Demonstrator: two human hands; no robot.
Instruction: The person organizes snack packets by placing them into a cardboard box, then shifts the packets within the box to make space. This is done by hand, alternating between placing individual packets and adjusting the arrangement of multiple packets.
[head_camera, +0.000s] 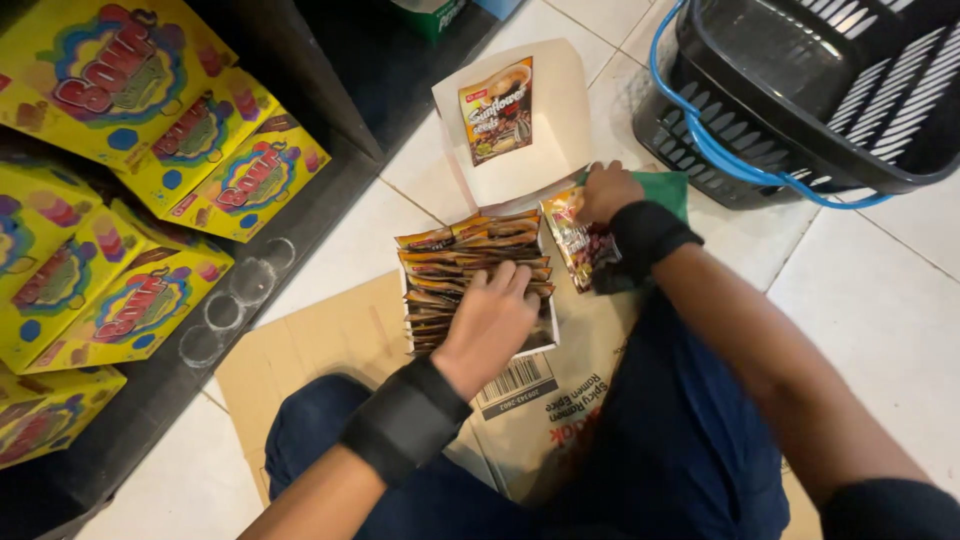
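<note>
A white open box (545, 340) on flattened cardboard holds several orange-brown snack packets (450, 255) standing in a row. My left hand (492, 318), black wristband on the wrist, rests on top of the packets with fingers pressed among them. My right hand (604, 190), also with a black wristband, grips the top of one loose snack packet (578, 252) just right of the box. The box's raised white lid (555, 130) carries a picture of the same packet.
A black plastic basket (760, 120) with blue handles stands on the white tiles at upper right. A dark shelf (250, 270) at left holds several yellow candy boxes (200, 130). Brown flattened cardboard (320, 350) lies under my knees.
</note>
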